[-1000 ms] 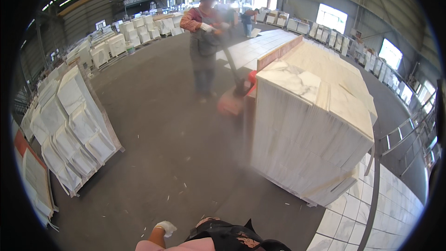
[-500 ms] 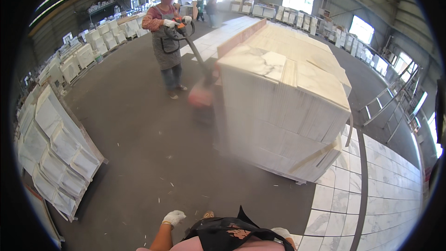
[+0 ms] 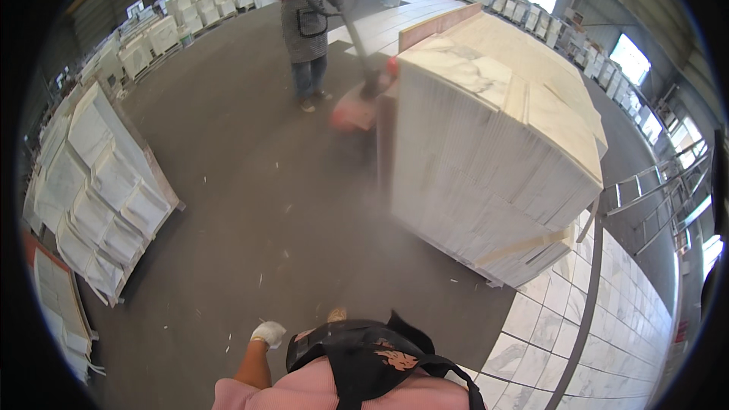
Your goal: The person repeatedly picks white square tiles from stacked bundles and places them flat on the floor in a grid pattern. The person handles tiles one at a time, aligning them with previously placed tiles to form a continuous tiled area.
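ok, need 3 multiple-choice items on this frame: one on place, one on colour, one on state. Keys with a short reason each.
1. Where does the tile stack stand relative to the wearer?
A. ahead and to the right
B. behind
C. far left by the wall

2. What colour is the glove on the left hand?
A. black
B. white
C. orange

3. What is the co-worker doing with the handle of the pallet jack?
A. gripping it with both gloved hands
B. standing apart from it with arms down
C. sitting on it

Answers:
1 A, the stack fills the upper right of the view, past the wearer's apron.
2 B, the glove shows white above the bare forearm.
3 A, both gloves meet on the handle top.
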A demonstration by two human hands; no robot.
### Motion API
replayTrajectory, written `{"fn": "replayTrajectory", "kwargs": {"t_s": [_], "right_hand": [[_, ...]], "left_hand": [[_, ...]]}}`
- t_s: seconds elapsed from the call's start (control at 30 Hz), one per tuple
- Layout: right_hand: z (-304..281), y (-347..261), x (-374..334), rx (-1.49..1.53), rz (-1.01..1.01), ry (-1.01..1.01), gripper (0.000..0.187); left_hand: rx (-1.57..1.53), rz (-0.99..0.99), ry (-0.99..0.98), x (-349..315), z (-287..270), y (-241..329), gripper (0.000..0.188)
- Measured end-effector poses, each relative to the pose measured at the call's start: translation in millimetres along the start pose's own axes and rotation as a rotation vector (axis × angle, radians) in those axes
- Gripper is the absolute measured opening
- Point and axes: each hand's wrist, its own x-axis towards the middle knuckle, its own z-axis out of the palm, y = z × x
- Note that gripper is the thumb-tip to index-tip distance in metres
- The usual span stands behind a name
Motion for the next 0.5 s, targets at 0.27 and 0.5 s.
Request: {"fn": "replayTrajectory", "kwargs": {"t_s": [0.27, 0.5], "right_hand": [[-48, -21, 12, -0.345, -0.080, 0.033, 0.020], [-81, -37, -36, 1.094, 0.383, 0.310, 0.049]], "left_hand": [[-1.353, -0.427, 0.180, 29, -36, 29, 0.043], [-1.285, -0.497, 0.026, 20, -4, -1, 0.039]]}}
